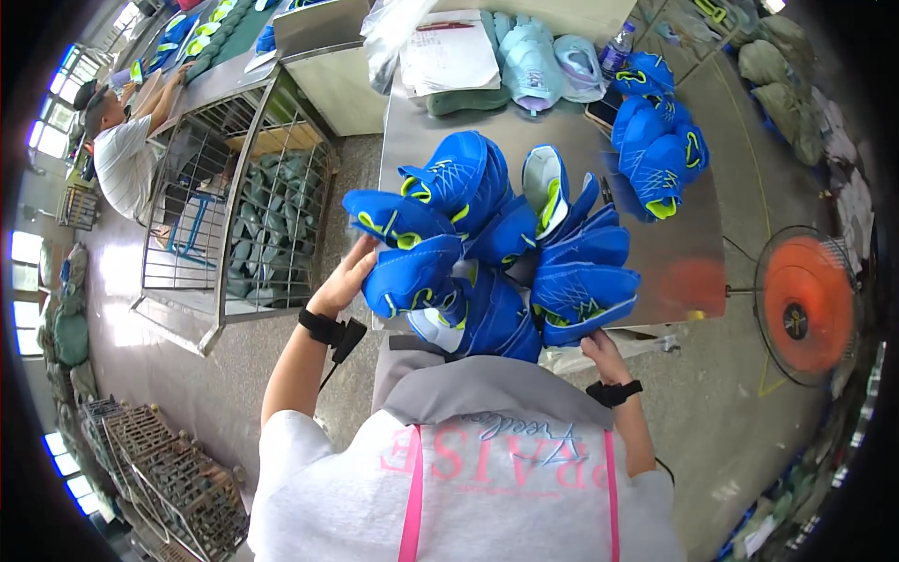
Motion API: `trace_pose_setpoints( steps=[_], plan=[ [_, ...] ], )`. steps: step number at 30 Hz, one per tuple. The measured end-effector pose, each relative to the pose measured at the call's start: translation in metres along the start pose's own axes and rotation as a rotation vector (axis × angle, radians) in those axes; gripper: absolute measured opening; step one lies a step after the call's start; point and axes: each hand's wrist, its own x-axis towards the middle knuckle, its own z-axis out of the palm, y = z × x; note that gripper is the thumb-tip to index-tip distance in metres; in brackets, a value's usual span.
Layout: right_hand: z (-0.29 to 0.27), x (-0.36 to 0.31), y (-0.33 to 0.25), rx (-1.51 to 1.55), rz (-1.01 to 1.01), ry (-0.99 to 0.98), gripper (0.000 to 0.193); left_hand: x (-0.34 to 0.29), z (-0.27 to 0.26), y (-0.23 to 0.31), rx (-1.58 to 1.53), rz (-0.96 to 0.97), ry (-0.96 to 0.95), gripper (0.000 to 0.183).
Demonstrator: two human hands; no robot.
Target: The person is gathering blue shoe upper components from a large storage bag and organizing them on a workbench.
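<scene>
A heap of blue shoe uppers (468,234) with lime-yellow linings lies at the near side of a metal-topped table (412,126), its front part overhanging the edge by my body. My left hand (348,278) grips the heap's left side, its fingertips partly hidden behind a blue upper (412,272). At the heap's lower right, my right hand (606,358) holds the edge of a fanned stack of blue uppers (582,281); most of its fingers are out of sight beneath. Dark bands circle both wrists.
More blue uppers (655,150) lie at the table's right. Pale aqua uppers (531,70), papers (451,56) and a bottle (618,47) are at the back. An orange fan (803,304) stands right. A wire cage cart (220,206) stands left, near another person (126,164).
</scene>
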Motion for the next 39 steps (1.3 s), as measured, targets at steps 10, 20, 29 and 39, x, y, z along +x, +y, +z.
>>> trace_pose_setpoints(
  steps=[10, 20, 29, 39],
  plan=[
    [0.023, 0.061, -0.055, 0.116, -0.335, 0.175, 0.056, 0.056, 0.037, 0.101, 1.069, 0.387, 0.421, 0.068],
    [-0.002, 0.027, -0.033, -0.467, -0.46, 0.31, 0.01, -0.017, 0.071, -0.001, 0.928, 0.35, 0.528, 0.031],
    [0.121, 0.044, -0.149, -0.678, -1.075, -0.256, 0.054, 0.006, 0.049, -0.035, 1.159, 0.292, 0.764, 0.037],
    [0.14, 0.098, -0.103, -0.989, -0.924, -0.356, 0.06, -0.117, 0.019, 0.069, -0.782, 0.079, -0.054, 0.041]
  ],
)
